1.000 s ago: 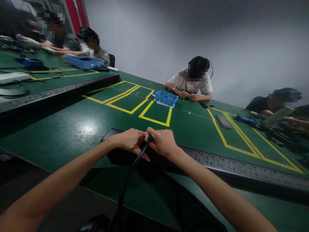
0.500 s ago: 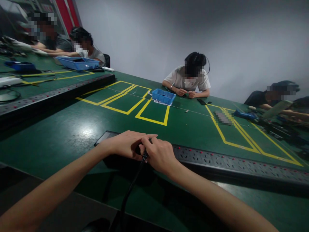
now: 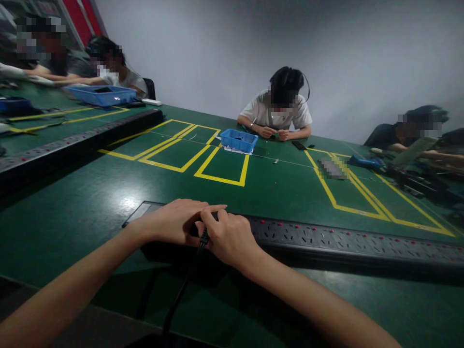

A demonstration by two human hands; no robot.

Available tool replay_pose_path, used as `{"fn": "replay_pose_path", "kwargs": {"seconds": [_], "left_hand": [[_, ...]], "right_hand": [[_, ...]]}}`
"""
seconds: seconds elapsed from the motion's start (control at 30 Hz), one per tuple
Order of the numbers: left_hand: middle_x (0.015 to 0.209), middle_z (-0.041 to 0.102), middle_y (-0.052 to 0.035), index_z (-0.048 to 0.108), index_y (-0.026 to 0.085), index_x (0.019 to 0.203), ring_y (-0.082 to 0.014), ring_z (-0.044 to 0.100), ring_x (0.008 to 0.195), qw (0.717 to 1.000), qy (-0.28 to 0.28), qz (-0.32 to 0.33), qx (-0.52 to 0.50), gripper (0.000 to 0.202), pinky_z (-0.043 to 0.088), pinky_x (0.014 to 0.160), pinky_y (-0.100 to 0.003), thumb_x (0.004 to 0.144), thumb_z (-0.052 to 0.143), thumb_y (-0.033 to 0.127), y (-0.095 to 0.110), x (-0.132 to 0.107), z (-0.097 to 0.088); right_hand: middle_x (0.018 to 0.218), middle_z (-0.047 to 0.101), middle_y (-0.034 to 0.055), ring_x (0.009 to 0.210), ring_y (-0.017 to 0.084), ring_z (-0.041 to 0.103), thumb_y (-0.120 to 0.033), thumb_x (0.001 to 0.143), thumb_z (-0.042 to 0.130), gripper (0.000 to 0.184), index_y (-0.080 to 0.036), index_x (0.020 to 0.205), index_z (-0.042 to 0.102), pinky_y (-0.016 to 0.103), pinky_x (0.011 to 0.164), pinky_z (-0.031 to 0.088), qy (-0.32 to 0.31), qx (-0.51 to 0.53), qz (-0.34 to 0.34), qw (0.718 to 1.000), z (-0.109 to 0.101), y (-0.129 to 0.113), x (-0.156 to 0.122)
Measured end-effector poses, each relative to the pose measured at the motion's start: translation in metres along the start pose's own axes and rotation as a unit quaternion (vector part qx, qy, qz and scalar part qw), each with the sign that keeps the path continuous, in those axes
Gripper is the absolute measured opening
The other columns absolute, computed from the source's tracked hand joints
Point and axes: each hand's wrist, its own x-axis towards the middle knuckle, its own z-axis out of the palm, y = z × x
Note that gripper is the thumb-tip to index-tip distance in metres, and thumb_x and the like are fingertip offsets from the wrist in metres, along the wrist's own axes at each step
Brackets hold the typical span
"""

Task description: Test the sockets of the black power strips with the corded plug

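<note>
A long black power strip (image 3: pixel 326 241) with rows of sockets and small red dots lies across the near part of the green table. My left hand (image 3: pixel 177 220) is bent over its left part, fingers together and thumb curled under; the fingertips are partly hidden. Close against it, my right hand (image 3: pixel 232 237) is closed on the plug end of a black power cord (image 3: pixel 204 238), down at the strip. The plug itself is mostly covered by my fingers, so how far it sits in a socket cannot be seen. The cord hangs toward me over the table edge.
Yellow tape (image 3: pixel 221 181) marks rectangles on the green table (image 3: pixel 282 193). Across from me a person (image 3: pixel 279 111) handles something small beside a blue tray (image 3: pixel 239 141). Another power strip (image 3: pixel 79 137) and blue tray (image 3: pixel 105 95) are at left. More people sit on both sides.
The view has shifted slightly, so the hands and strip appear a little further left. Both hands keep about the same hold on the strip and cord.
</note>
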Motion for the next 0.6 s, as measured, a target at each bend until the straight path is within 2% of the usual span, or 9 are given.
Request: {"fn": "replay_pose_path", "kwargs": {"seconds": [0.6], "left_hand": [[0.118, 0.054, -0.0011, 0.022, 0.031, 0.135, -0.022, 0.054, 0.099, 1.0, -0.007, -0.003, 0.0, 0.081, 0.041, 0.084, -0.031, 0.063, 0.06, 0.026, -0.0017, 0.0009, 0.0007]], "right_hand": [[0.088, 0.06, 0.0134, 0.066, 0.018, 0.059, -0.038, 0.092, 0.015, 0.038, -0.017, 0.113, 0.04, 0.026, 0.053, 0.04, -0.009, 0.021, 0.005, 1.0, -0.0003, 0.0, -0.0008]]}}
